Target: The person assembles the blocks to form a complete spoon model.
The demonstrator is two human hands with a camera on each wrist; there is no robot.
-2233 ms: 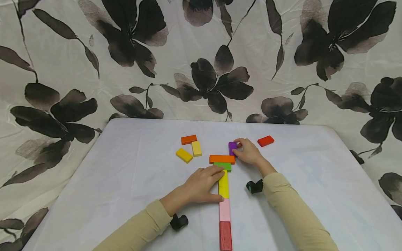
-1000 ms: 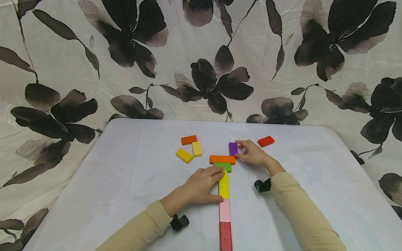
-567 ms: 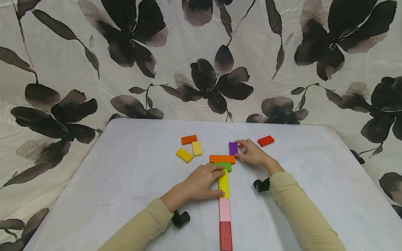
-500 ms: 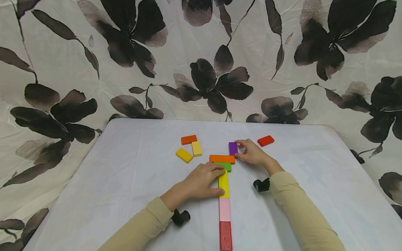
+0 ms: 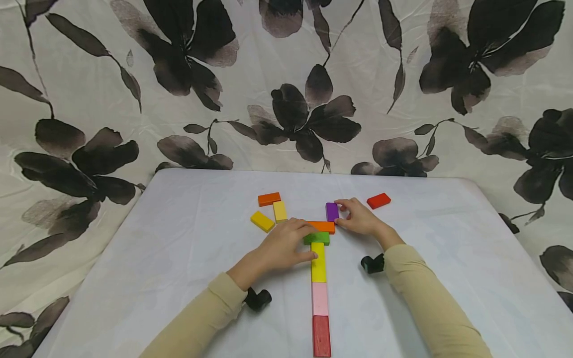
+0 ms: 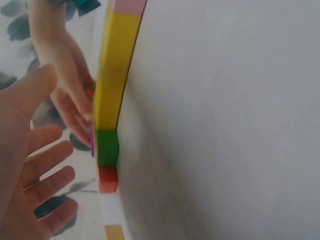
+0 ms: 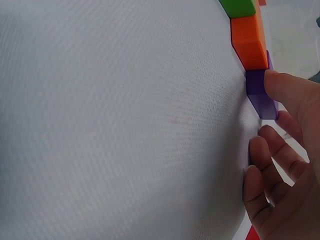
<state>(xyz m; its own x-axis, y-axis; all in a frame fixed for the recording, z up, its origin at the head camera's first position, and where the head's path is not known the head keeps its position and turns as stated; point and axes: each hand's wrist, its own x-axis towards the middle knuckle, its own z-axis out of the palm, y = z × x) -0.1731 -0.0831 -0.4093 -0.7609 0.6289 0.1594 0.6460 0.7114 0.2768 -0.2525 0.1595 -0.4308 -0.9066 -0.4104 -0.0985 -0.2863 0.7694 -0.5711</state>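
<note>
Purple block (image 5: 332,212), in the head view, lies just left of the right hand (image 5: 356,216), much nearer to it than the left; its long axis points away from the person, square to the orange bar (image 5: 324,227), and its near end meets that bar's far edge close to the right end. The right hand pinches it lengthwise, thumb at the near end and forefinger at the far one. The left hand (image 5: 286,241) is loosely spread, covering the orange bar's left end; contact cannot be told. Below run the green block (image 5: 317,238), set crosswise, then a yellow bar (image 5: 318,268), pink block (image 5: 320,299) and dark red block (image 5: 321,336) in a line.

Left wrist view: the left hand's fingers stand apart with nothing between them and the thumb. The row shows straight-edged, flat-sided blocks with smooth, plain-coloured faces; the purple block is mostly hidden beyond it.

Right wrist view: the thumb sits on the purple block beside the orange bar, the other fingers bent loosely near the table (image 7: 125,120). The purple face looks glossy; the white surface has a fine, cloth-like weave.
</note>
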